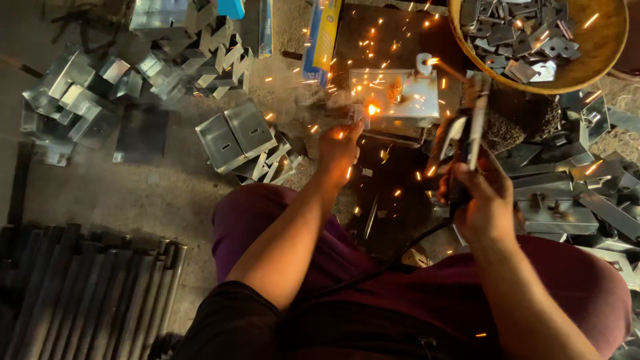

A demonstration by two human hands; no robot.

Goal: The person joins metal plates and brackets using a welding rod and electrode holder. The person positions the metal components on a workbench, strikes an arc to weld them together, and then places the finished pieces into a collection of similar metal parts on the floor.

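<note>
A folded grey metal bracket [399, 97] lies on a dark work plate, with a bright glowing spot at its near left corner and sparks flying all around. My left hand [339, 148] rests just below that corner, fingers curled against the bracket's edge. My right hand [481, 200] is closed around a welding electrode holder [467, 133], whose thin rod [445, 67] reaches up over the bracket's far right side. A black cable [400, 257] runs from the holder across my lap.
A round yellow basin [603, 57] of small metal plates sits at the top right. Piles of folded metal brackets [243, 137] lie left of the work plate and further left [67, 100]; more lie at the right [573, 193]. Dark metal tubes [87, 293] lie bottom left.
</note>
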